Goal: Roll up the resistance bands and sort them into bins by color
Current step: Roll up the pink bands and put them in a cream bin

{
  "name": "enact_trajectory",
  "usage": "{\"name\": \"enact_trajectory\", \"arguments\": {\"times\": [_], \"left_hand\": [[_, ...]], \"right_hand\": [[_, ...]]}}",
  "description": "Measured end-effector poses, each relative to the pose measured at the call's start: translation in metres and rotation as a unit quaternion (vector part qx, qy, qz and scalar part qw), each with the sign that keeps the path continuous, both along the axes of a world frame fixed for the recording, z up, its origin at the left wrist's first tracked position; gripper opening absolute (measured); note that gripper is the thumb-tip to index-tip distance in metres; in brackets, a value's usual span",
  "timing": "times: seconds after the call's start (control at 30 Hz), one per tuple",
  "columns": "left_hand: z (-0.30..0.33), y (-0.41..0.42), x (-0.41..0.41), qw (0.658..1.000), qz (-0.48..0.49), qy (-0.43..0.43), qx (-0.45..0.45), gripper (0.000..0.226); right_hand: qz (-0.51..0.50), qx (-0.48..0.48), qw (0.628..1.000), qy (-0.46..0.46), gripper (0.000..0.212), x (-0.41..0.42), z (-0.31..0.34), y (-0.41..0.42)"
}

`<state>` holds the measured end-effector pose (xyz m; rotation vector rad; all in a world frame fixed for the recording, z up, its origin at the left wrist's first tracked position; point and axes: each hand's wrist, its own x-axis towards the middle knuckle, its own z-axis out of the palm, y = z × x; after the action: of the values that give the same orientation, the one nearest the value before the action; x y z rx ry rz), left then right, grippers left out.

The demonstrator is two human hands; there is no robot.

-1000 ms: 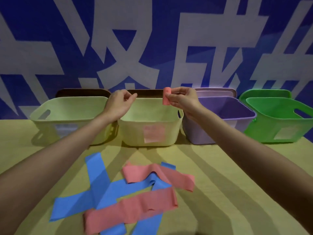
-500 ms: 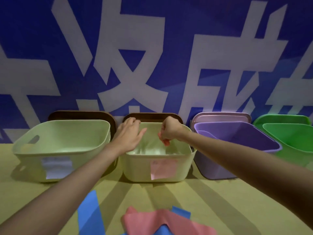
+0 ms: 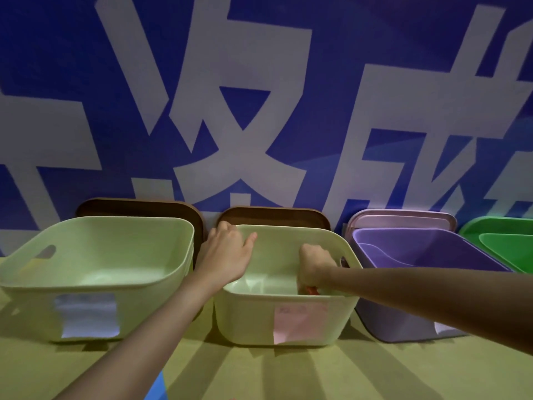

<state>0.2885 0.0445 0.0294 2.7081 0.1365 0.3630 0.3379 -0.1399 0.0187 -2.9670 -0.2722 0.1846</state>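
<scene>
My right hand [image 3: 314, 265] reaches down inside the pale green bin with the pink label [image 3: 285, 319]. Its fingers are closed around a rolled pink band [image 3: 312, 290], of which only a small red-pink edge shows below the hand. My left hand [image 3: 227, 254] hovers over the left rim of that same bin, fingers loosely curled, holding nothing. A corner of a blue band [image 3: 158, 389] shows at the bottom edge by my left forearm. The other loose bands are out of view.
A pale green bin with a white label [image 3: 86, 284] stands at the left. A purple bin [image 3: 418, 255] and a green bin [image 3: 507, 246] stand at the right. Brown lids [image 3: 138, 206] lean behind against the blue-and-white wall. The tabletop [image 3: 288, 370] is yellow-green.
My right hand has gone from above the pink-labelled bin down into it with the pink roll. My view has tilted up and closer, so the loose bands have dropped out of sight.
</scene>
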Motion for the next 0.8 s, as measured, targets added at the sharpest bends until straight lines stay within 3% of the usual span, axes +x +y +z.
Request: {"name": "enact_trajectory", "arguments": {"times": [0.27, 0.47, 0.57, 0.7, 0.8], "left_hand": [[0.001, 0.001, 0.0, 1.0, 0.003, 0.005, -0.009, 0.057], [0.003, 0.0, -0.002, 0.999, 0.009, -0.006, -0.048, 0.053], [0.011, -0.001, -0.007, 0.995, 0.005, -0.031, -0.089, 0.045], [0.021, -0.002, -0.022, 0.992, 0.009, -0.074, -0.101, 0.038], [0.025, -0.004, -0.035, 0.991, 0.006, -0.079, -0.106, 0.036]], "right_hand": [[-0.019, -0.019, 1.0, 0.013, 0.032, 0.0, -0.007, 0.005], [-0.045, -0.021, 0.985, 0.163, 0.025, 0.013, 0.005, 0.013], [-0.09, 0.039, 0.971, 0.219, 0.018, 0.019, 0.004, 0.011], [-0.113, 0.093, 0.957, 0.25, 0.032, 0.015, 0.012, 0.006], [-0.099, 0.117, 0.962, 0.224, 0.038, 0.001, 0.03, 0.004]]}}
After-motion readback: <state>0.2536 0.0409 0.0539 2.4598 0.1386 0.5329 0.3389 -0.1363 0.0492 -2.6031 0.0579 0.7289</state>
